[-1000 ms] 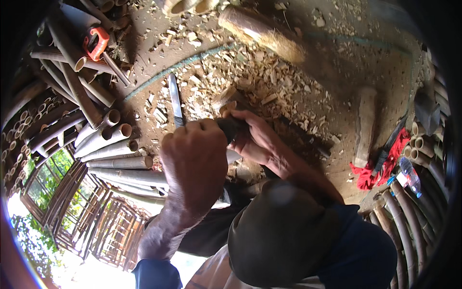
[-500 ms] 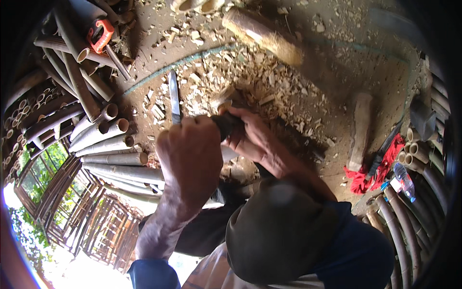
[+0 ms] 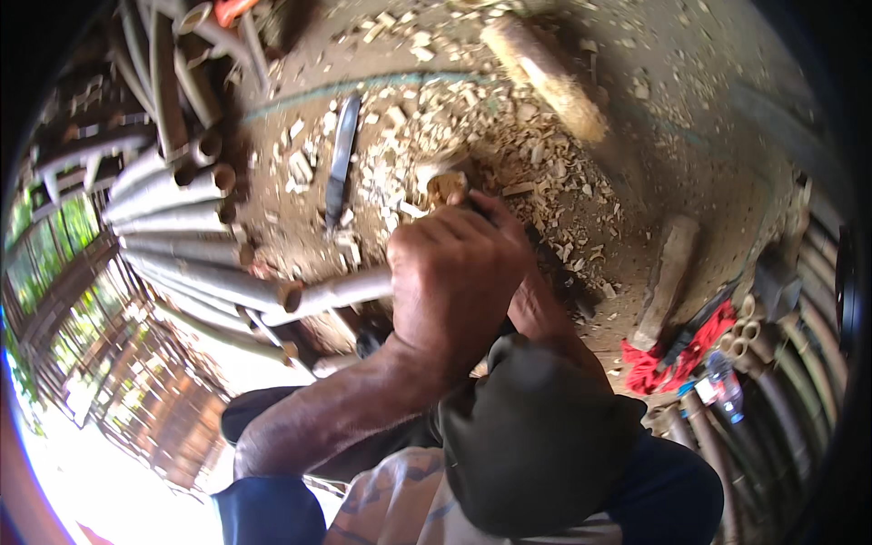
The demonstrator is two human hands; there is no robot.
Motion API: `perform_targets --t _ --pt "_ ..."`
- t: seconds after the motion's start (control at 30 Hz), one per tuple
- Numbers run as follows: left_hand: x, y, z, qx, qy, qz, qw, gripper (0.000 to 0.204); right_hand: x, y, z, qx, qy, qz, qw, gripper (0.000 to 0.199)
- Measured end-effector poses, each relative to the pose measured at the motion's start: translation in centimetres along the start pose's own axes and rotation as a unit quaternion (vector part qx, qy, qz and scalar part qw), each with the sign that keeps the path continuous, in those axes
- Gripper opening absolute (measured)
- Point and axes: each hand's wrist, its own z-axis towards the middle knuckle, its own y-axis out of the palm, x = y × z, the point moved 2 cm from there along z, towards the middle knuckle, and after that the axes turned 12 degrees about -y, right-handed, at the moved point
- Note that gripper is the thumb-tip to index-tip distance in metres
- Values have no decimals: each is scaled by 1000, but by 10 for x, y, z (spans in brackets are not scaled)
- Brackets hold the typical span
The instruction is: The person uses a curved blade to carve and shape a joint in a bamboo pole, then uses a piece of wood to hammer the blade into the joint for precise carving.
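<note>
Dead centre, the left hand (image 3: pixel 454 263) has its fingers clenched into a fist, knuckles up, and I can't tell what's inside it. Tucked behind it toward 1 o'clock is the right hand (image 3: pixel 520 234), mostly covered, so no idea whether those fingers are gripping anything. Just past the fingertips, at 12 o'clock, sits the short wood piece (image 3: pixel 443 179), its round cut end facing the hands; can't make out if they're touching it. Pale wood chips (image 3: pixel 391 163) are scattered around it on the dirt floor (image 3: pixel 309 91). Over at 10 o'clock lies a knife (image 3: pixel 341 159), dark handle nearer the hands. A thick log (image 3: pixel 545 77) is out at 1 o'clock, with another chunk of wood (image 3: pixel 668 282) at 3. Around 4 o'clock you've got a red cloth (image 3: pixel 640 372) and a clear bottle (image 3: pixel 724 386). Bamboo poles (image 3: pixel 200 263) fan out at 9.
</note>
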Motion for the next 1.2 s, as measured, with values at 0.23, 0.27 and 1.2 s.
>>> perform_targets --t 0.23,0.27,1.2 --pt "-34 74 -127 -180 -195 -435 860 18 -13 6 -54 -60 118 -282 950 30" --pt "-30 78 -141 -180 -191 -458 849 17 -11 12 -62 -51 123 -311 941 31" --pt "89 114 -135 -334 -296 -774 449 58 -45 38 -33 18 135 -741 657 34"
